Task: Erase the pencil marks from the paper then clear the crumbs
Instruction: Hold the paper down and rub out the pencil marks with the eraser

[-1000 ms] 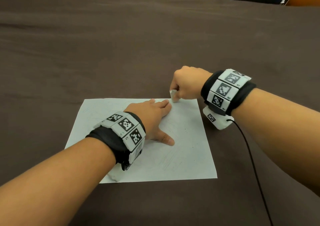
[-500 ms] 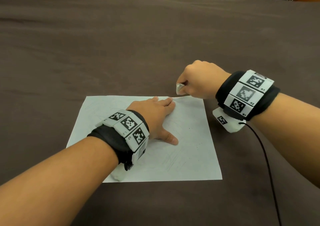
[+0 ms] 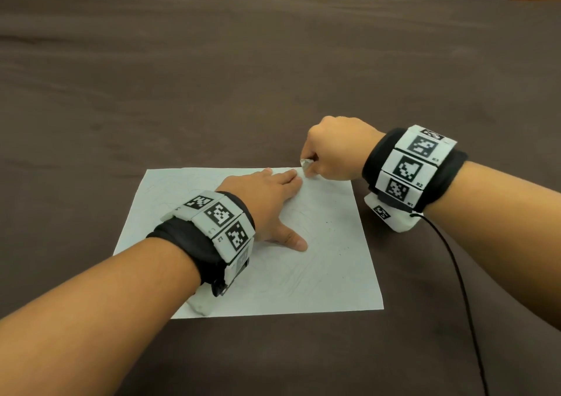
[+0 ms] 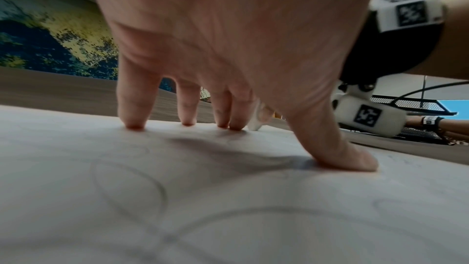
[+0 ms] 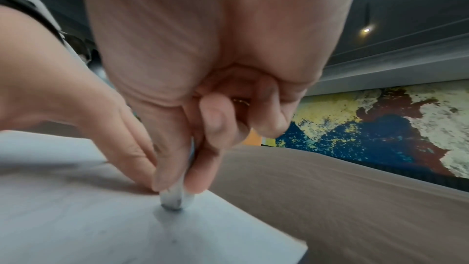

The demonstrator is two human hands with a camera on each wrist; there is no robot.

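That paper (image 3: 318, 243) is thin and floppy so it'll scoot unless pinned near the rubbing spot, which the flat, spread left hand (image 3: 267, 204) does while the right hand (image 3: 331, 149) pinches the eraser (image 5: 175, 198) at the paper's far edge, contact only the right wrist view shows.

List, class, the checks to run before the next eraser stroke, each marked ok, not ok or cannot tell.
1. Left hand presses paper flat, fingers spread: ok.
2. Right hand pinches eraser: ok.
3. Eraser tip touches the paper near its far edge: ok.
4. Pencil marks gone: not ok, curves remain.
5. Crumbs cleared: not ok, specks lie on the sheet.
6. Eraser tip clean: cannot tell.
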